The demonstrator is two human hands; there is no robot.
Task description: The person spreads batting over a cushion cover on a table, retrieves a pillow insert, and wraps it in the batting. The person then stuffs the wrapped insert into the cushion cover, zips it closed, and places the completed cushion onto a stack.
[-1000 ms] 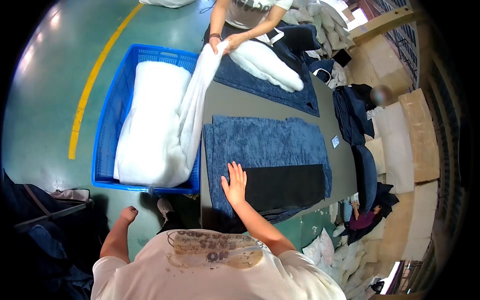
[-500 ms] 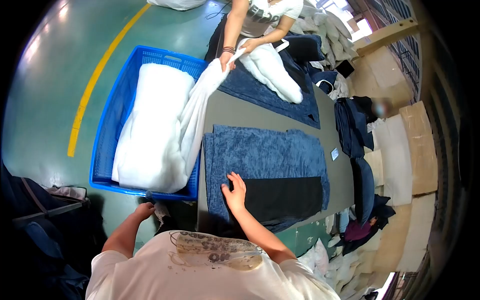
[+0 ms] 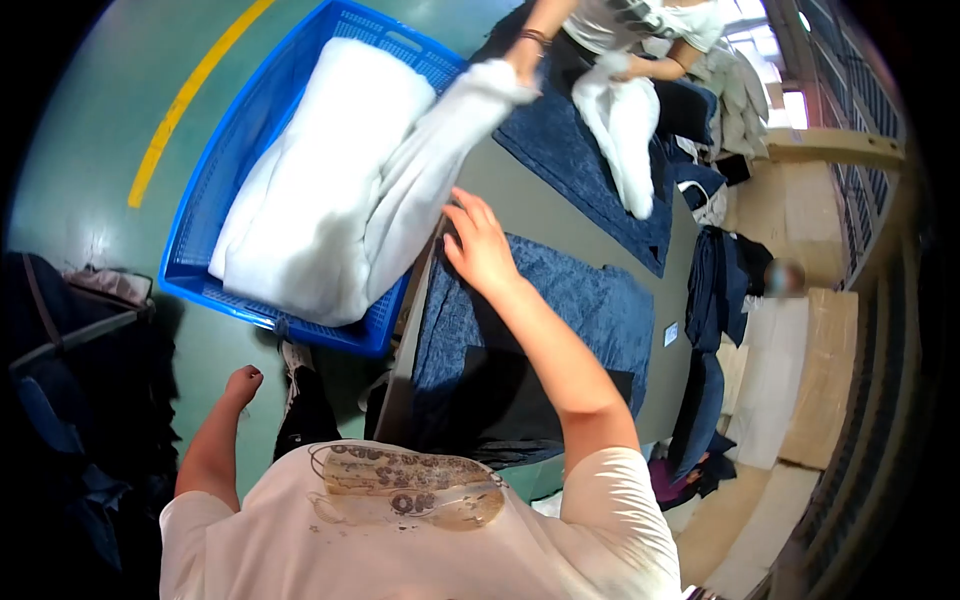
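the person's white shirt point(image 3: 290, 510) bore a patch of faded, flaking print point(image 3: 410, 490), its letters too distorted to read surely. low on the left, the left hand point(image 3: 245, 383) hung over the smooth green floor point(image 3: 190, 330), fingers loosely curled; whether it was fully closed could not be told, and nothing showed in its grip. on the grey, flat counter point(image 3: 545, 215) lay a rectangular spread of mottled blue plush fabric point(image 3: 605, 310), with a flat, matte black panel point(image 3: 520, 400) over its near part. above its far left corner the right hand point(image 3: 482, 245) reached out, half open, fingers parted and apparently holding nothing; its fingertips were near the trailing white strip point(image 3: 440, 140), though contact could not be judged. that strip joined a thick, fluffy roll of white batting point(image 3: 330, 170) in a blue plastic basket point(image 3: 197, 238) with perforated walls and a handle slot. a small card point(image 3: 671, 333), its marks illegible, lay near the counter's right edge. beyond, a co-worker's hand point(image 3: 523, 60) gripped the strip's blurred end, while the other point(image 3: 630, 68) held a soft white bundle point(image 3: 625, 150) above a second blue fabric point(image 3: 580, 180).
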